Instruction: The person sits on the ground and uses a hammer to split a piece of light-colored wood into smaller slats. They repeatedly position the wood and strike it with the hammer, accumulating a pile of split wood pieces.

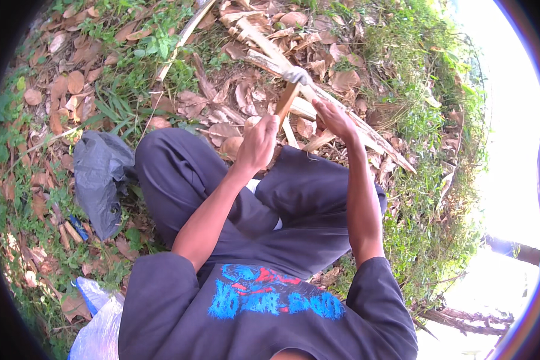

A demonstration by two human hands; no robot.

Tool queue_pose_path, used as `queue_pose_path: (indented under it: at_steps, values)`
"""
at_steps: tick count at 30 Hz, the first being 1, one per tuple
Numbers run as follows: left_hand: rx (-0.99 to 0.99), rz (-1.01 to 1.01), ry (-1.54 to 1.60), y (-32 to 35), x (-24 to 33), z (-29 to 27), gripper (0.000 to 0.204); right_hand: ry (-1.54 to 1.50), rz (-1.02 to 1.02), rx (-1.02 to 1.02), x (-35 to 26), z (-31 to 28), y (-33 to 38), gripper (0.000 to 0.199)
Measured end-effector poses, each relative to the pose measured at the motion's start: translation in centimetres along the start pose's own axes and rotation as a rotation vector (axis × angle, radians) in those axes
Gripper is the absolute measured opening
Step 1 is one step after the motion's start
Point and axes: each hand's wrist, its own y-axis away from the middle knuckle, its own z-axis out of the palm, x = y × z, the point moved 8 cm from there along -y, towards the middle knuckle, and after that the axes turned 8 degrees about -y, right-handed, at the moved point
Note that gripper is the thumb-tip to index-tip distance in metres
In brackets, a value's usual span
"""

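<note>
My left hand point(257, 146) is closed around the lower end of a flat brown piece of wood point(287, 103), which slants up and away from me. At its top is a grey lump point(296, 75); blur hides whether the two are joined. Just to the right, my right hand point(337, 123) has its fingers pressed together against a pale wooden strip point(308, 93) that meets the grey lump. Beneath and beyond both hands lies a long split length of pale wood point(366, 133) on the ground. Pale shavings point(320, 140) lie below the right hand.
My crossed legs point(306, 192) are close below the hands. At the left are a dark plastic bag point(101, 180), small wooden-handled tools point(72, 231) and a clear and blue plastic bag point(99, 327). Dry leaves point(192, 103), grass and another long stick point(185, 37) cover the ground ahead.
</note>
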Motion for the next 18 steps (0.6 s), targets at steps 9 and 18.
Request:
queue_pose_path:
  at_steps: [9, 18]
  values:
    - [0.384, -0.306, -0.314, -4.8, -6.1, -8.1, 0.050, -0.279, -0.007, -0.034, -1.8, -2.5, 2.8, 0.037]
    - [0.060, 0.114, 0.100, -5.5, 4.1, -5.2, 0.071, -0.382, -0.070, 0.059, -4.5, -10.3, 8.8, 0.029]
